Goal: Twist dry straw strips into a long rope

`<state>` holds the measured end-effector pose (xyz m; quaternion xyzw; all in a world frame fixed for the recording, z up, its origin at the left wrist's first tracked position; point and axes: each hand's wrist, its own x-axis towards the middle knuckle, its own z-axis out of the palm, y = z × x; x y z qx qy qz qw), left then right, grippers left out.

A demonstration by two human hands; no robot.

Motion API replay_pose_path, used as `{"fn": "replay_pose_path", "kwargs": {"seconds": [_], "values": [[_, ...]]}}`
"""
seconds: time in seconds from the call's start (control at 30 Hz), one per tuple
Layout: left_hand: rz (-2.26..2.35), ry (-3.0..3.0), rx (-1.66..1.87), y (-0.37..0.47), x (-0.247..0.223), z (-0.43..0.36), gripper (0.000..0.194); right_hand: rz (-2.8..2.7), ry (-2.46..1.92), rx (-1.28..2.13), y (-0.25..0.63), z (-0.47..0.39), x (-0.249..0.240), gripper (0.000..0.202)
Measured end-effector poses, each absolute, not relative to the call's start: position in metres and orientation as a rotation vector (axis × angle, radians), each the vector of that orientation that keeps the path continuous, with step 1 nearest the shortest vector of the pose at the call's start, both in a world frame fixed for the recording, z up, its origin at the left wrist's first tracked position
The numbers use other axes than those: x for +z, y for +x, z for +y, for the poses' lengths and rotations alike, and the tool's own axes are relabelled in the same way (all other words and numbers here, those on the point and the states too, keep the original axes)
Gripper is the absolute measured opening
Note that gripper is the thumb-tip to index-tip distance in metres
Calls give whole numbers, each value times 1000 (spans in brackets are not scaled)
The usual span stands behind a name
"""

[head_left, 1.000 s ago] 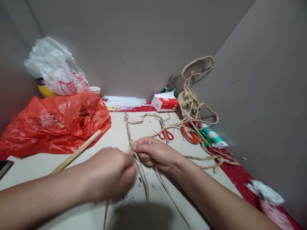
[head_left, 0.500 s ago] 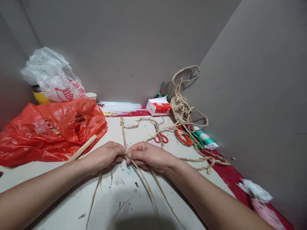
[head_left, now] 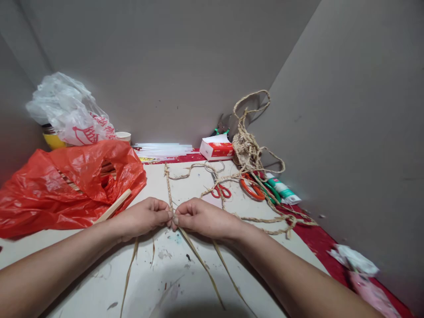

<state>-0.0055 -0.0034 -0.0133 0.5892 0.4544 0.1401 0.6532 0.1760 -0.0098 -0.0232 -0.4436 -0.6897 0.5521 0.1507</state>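
A thin straw braid (head_left: 169,190) runs down the white board (head_left: 198,274) to where both my hands meet. My left hand (head_left: 149,217) pinches its lower end from the left, fingers closed. From the right, my right hand (head_left: 195,216) pinches the same spot, thumb and forefinger pressed together. Loose straw strands (head_left: 200,260) trail out below my hands toward the front, on both sides. The finger contact hides the exact crossing of the strands. From the braid's top, a cord leads right, past red-handled scissors (head_left: 221,191).
An orange-red plastic bag (head_left: 66,190) with a wooden stick (head_left: 114,205) lies left. Behind are clear glue sticks (head_left: 162,149) and a red-and-white box (head_left: 217,149). A heap of braided cord (head_left: 247,150), orange-handled pliers (head_left: 251,187) and a white-green tube (head_left: 283,190) lie right.
My fingers have shifted their pinch at the braid's lower end, and the left thumb now lies against the strands. The strands below have swung slightly. The view has tilted a little.
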Motion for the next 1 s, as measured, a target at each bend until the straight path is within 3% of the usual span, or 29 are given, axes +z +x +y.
{"fn": "replay_pose_path", "kwargs": {"seconds": [0.13, 0.3, 0.47, 0.53, 0.7, 0.77, 0.87, 0.9, 1.0], "values": [[1048, 1380, 366, -8, -23, -2, 19, -2058, -1453, 1440, 181, -10, -7, 19], [1024, 1396, 441, -10, -37, -2, 21, -1900, -1367, 1702, 176, -16, 2, 25], [965, 1226, 442, -7, -30, -6, 24, -1858, -1433, 1798, 159, -33, -8, 17], [953, 1195, 422, -7, -27, -8, 28, -1954, -1511, 1664, 153, -40, -9, 16], [923, 1139, 431, -8, -25, -11, 21, -2400, -1528, 967, 149, -58, 10, 21], [901, 1107, 428, -7, -24, -11, 17, -2586, -1324, 1128, 154, -60, 22, 19], [862, 1086, 448, -7, -21, -10, 17, -2458, -1102, 1712, 166, -53, 32, 21], [849, 1087, 462, -7, -20, -10, 18, -2307, -1171, 1740, 170, -47, 32, 23], [836, 1098, 471, -8, -20, -9, 21, -1954, -1450, 1331, 178, -26, 23, 27]]}}
